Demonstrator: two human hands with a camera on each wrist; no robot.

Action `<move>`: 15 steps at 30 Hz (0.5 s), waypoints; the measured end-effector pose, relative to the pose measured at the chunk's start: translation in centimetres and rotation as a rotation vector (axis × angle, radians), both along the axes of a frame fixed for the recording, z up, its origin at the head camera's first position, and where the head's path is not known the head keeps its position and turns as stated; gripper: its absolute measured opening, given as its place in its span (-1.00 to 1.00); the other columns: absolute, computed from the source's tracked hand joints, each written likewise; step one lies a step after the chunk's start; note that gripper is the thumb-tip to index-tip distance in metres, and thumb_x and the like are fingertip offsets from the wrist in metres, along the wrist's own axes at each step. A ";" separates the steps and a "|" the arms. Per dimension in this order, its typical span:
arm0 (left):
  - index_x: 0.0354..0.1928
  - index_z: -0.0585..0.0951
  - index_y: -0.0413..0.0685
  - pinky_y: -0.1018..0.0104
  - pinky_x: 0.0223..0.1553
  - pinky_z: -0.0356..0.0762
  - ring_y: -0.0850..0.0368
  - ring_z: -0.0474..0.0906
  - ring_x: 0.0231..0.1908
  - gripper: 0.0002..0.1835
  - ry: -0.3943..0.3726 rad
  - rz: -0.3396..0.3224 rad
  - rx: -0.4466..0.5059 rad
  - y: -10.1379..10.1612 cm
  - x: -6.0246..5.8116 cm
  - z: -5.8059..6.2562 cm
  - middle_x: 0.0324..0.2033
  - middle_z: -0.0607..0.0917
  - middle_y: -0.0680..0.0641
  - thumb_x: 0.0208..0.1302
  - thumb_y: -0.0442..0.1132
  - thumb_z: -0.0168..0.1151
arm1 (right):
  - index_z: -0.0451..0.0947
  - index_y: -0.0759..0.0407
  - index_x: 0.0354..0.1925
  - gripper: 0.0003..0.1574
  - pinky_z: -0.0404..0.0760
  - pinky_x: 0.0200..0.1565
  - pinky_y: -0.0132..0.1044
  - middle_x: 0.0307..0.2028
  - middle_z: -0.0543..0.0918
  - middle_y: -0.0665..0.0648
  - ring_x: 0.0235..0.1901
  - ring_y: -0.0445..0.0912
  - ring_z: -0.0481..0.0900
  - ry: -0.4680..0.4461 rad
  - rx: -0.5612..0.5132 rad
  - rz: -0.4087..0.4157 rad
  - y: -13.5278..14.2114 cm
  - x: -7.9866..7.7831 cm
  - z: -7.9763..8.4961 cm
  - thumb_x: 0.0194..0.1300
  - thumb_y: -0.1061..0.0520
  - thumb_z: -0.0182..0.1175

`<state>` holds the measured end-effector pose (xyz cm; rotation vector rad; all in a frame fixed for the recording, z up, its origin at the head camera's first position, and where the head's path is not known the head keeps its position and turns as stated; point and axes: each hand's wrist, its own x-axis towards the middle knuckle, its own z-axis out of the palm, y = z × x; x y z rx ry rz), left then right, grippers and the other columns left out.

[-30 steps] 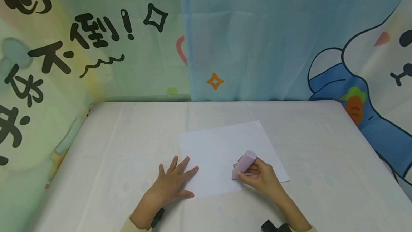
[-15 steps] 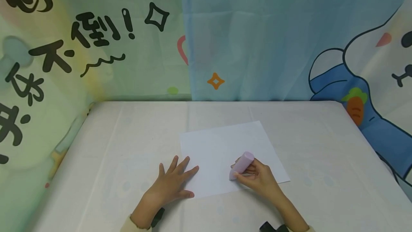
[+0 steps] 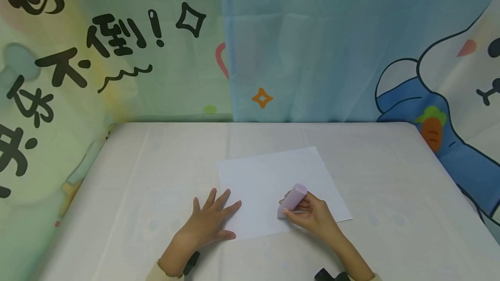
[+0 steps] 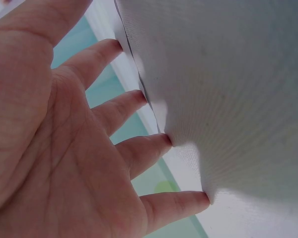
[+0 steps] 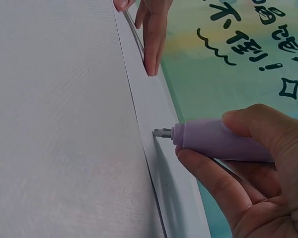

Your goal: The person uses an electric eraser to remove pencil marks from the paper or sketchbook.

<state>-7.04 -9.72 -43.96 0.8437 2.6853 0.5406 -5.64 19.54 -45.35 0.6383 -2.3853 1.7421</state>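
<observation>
Tool (image 3: 294,197) leftward in R hand (image 3: 315,214); splayed L hand (image 3: 212,222) partly on paper (image 3: 269,181)

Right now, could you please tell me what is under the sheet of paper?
The paper lies on a white cloth, visible around it; whatever the paper covers cannot be seen.

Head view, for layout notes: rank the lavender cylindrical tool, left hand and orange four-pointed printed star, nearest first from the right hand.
1. Lavender tool: in right hand.
2. Left hand: leftward, touching white paper.
3. Orange star: on blue backdrop.
</observation>
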 end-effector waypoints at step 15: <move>0.40 0.36 0.05 -0.63 0.14 -0.06 -0.43 -0.02 0.43 -0.18 -0.003 0.004 0.014 0.1 0.1 0.3 0.44 0.21 -0.26 0.09 0.09 0.37 | 0.45 0.55 -0.11 -0.61 0.68 -0.27 -0.39 -0.24 0.67 0.48 -0.22 -0.33 0.67 -0.010 -0.019 0.009 -0.3 -0.1 0.0 0.06 0.53 0.32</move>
